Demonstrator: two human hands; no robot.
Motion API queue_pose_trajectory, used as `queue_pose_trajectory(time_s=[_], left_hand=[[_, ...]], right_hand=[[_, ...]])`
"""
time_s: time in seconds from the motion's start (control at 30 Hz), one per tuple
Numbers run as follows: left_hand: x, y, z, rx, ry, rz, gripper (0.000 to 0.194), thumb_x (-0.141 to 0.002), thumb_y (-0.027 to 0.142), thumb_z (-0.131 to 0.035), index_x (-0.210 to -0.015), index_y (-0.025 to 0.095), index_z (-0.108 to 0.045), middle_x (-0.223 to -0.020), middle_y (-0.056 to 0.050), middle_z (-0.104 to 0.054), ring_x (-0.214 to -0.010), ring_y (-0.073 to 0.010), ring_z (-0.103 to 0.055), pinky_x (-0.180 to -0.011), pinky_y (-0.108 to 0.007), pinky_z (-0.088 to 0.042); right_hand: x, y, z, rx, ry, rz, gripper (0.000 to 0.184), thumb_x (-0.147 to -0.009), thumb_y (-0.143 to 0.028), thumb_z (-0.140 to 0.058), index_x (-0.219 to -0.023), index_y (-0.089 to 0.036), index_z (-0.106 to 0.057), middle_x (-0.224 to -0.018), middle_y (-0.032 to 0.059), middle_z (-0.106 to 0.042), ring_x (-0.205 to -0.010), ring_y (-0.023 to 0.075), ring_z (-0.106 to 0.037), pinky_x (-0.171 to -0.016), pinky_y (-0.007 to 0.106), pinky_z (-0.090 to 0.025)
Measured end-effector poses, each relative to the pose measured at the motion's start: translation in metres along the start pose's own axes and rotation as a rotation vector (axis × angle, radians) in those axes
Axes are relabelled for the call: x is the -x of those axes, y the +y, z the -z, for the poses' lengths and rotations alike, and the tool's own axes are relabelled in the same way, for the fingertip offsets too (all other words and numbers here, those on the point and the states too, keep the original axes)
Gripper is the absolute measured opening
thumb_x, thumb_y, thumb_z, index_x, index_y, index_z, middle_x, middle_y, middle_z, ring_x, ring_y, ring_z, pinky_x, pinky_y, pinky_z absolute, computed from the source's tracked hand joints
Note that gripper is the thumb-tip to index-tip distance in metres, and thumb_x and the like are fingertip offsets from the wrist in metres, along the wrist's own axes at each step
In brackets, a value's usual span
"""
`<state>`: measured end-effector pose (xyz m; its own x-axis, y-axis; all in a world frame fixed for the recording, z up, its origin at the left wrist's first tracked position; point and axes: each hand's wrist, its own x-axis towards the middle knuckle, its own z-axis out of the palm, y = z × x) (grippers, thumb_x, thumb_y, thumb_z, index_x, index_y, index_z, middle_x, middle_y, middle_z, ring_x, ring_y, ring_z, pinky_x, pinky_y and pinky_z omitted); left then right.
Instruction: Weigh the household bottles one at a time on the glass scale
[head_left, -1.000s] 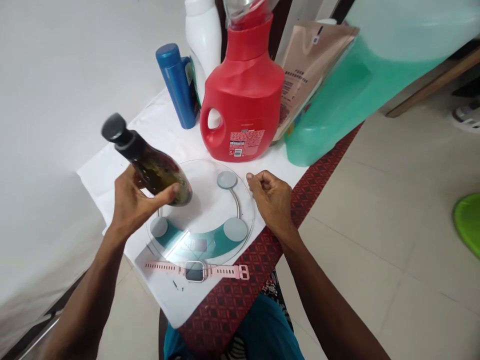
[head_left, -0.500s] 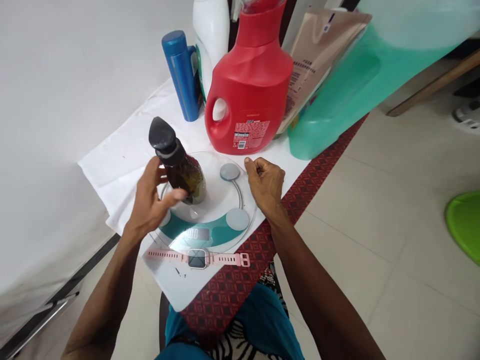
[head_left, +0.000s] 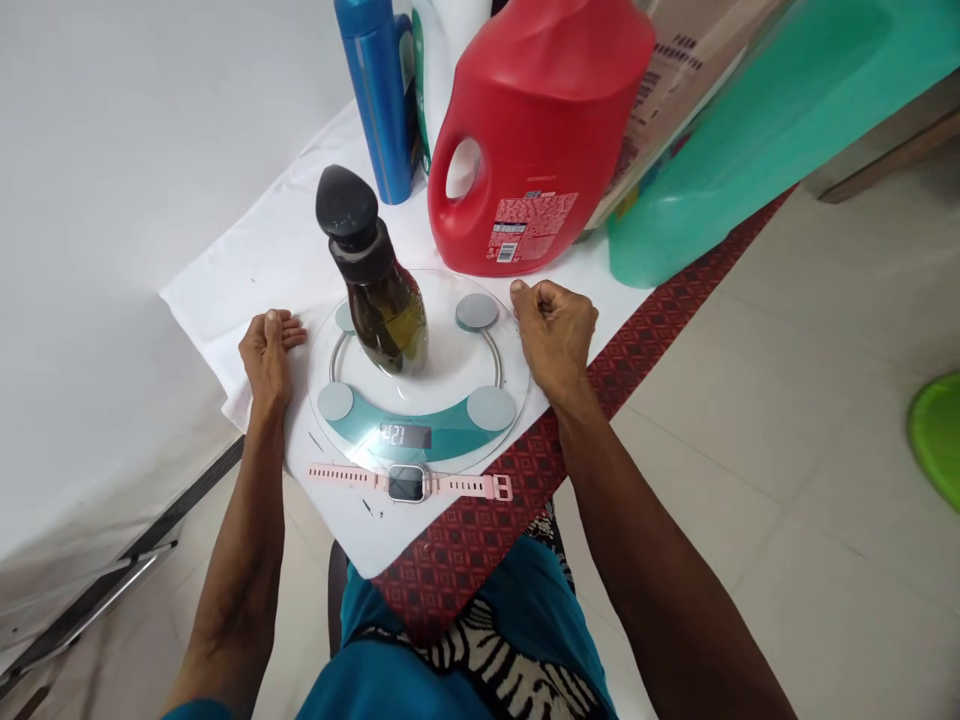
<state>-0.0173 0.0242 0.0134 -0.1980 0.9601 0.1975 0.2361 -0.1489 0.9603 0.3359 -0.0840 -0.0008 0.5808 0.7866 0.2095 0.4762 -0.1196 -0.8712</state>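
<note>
A dark glass bottle (head_left: 390,325) with a black cap, partly filled with olive-coloured liquid, stands upright on a round glass scale (head_left: 442,395). Digits are lit on the scale's display. My left hand (head_left: 268,358) rests on the white cloth to the left of the scale, apart from the bottle; its fingers are loosely bent and hold nothing. At the scale's right edge lies my right hand (head_left: 556,335), curled into a fist with the thumb up and nothing visible in it. A pink-strapped smartwatch (head_left: 406,484) lies flat along the scale's near edge.
Behind the scale stand a red detergent jug (head_left: 540,130), a blue flask (head_left: 379,100) and a white bottle (head_left: 442,60). A brown pouch (head_left: 675,80) and a large green container (head_left: 697,190) are farther right. A wall (head_left: 112,200) borders the left side.
My left hand has let go of the bottle and moved left onto the cloth. The display digits have changed. The view has tilted down slightly; my right hand keeps its place by the scale.
</note>
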Motion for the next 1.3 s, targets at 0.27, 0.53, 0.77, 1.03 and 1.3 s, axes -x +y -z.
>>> queue_pose_trajectory(time_s=[0.27,0.53,0.77,1.03,1.3], left_hand=[[0.000,0.003,-0.003,-0.030,0.002,-0.012,0.067,-0.102,0.086,-0.066,-0.103,0.020,-0.070,-0.093,-0.009,-0.075,-0.078,-0.0178,-0.074,-0.078,-0.032,-0.065],[0.044,0.054,-0.015,-0.015,-0.297,-0.325,0.092,-0.091,0.100,-0.067,-0.149,0.027,-0.066,-0.141,-0.016,-0.075,-0.120,-0.0331,-0.078,-0.104,-0.052,-0.065],[0.070,0.087,-0.048,-0.148,-0.607,-0.332,0.090,-0.083,0.071,-0.098,-0.155,0.030,-0.063,-0.138,-0.016,-0.078,-0.116,-0.0353,-0.078,-0.096,-0.056,-0.068],[0.066,0.091,-0.052,-0.178,-0.652,-0.389,0.093,-0.072,0.060,-0.107,-0.148,0.027,-0.064,-0.128,-0.012,-0.079,-0.108,-0.0343,-0.078,-0.089,-0.056,-0.069],[0.008,0.096,-0.019,-0.179,-0.360,-0.333,0.074,-0.069,0.053,-0.108,-0.125,0.024,-0.069,-0.110,-0.008,-0.081,-0.095,-0.0294,-0.078,-0.079,-0.046,-0.067]], right_hand=[[-0.001,0.001,0.000,0.061,-0.009,0.023,0.058,-0.114,-0.048,-0.063,-0.066,-0.028,-0.039,-0.059,-0.0065,-0.039,-0.062,0.0155,-0.035,-0.073,0.038,-0.035],[-0.001,-0.005,0.003,0.061,-0.011,0.013,0.058,-0.110,-0.051,-0.063,-0.064,-0.028,-0.037,-0.057,-0.0065,-0.033,-0.062,0.0152,-0.033,-0.070,0.037,-0.031],[0.001,-0.010,0.009,0.074,-0.037,0.013,0.062,-0.104,-0.071,-0.055,-0.061,-0.029,-0.039,-0.055,-0.0050,-0.032,-0.061,0.0169,-0.032,-0.068,0.037,-0.030],[-0.001,-0.010,0.009,0.102,-0.045,0.013,0.066,-0.099,-0.081,-0.052,-0.059,-0.030,-0.041,-0.053,-0.0043,-0.035,-0.057,0.0170,-0.035,-0.068,0.038,-0.034],[-0.001,-0.010,0.008,0.129,-0.029,0.021,0.069,-0.100,-0.084,-0.051,-0.058,-0.031,-0.038,-0.052,-0.0040,-0.034,-0.057,0.0172,-0.033,-0.066,0.039,-0.033]])
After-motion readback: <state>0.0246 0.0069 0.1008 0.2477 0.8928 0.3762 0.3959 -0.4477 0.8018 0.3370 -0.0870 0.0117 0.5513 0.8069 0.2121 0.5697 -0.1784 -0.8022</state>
